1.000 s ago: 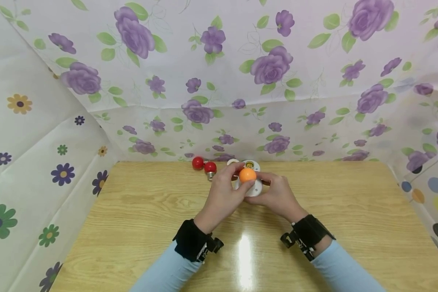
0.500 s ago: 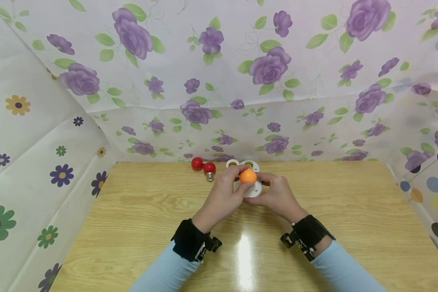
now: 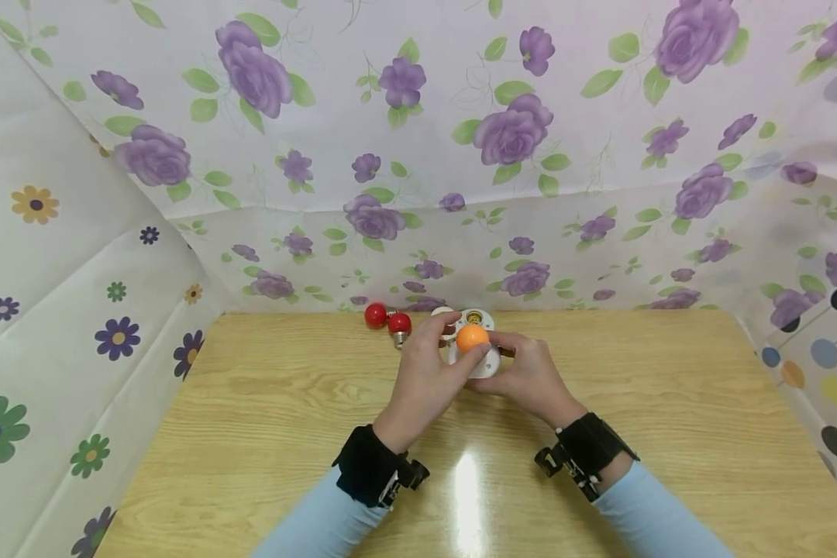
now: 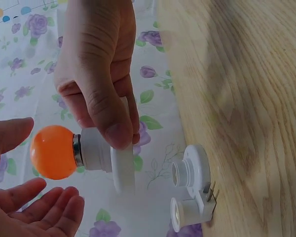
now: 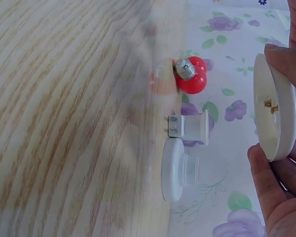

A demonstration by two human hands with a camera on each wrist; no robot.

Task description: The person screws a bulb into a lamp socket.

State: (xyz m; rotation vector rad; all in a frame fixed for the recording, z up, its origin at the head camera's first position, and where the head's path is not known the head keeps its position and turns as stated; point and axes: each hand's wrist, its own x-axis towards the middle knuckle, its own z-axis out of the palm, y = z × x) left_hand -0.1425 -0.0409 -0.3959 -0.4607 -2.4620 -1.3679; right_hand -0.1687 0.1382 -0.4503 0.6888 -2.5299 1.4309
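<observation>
Pale cloth printed with flowers covers the left of the head view and the wall along the top; a light wooden table [image 3: 286, 426] fills the lower part. Left of centre, at the table's back edge, lies a red bulb [image 3: 376, 315], with a second red bulb [image 3: 400, 323] just beside it, screw end toward the bottom of the frame.

Next, at the centre, comes the left hand [image 3: 432, 360], reaching up from the lower left in a pale blue sleeve and black wrist strap. In the left wrist view its thumb and fingers are parted around an orange bulb [image 3: 472, 338], with gaps showing, so it has no firm hold. Behind this hand, partly hidden, stands a small white socket with prongs [image 4: 187, 211].

The orange bulb sits between the two hands, its metal collar at the mouth of a white lamp holder [image 4: 96, 153]. A second white holder [image 3: 474, 318] rests behind, its brass-coloured inside visible.

To the right, the right hand [image 3: 535, 376] grips the first holder by opposite sides of its round base, below the bulb and clear of the table. Its hollow underside, with brass-coloured contacts, shows at the right of the right wrist view.
</observation>
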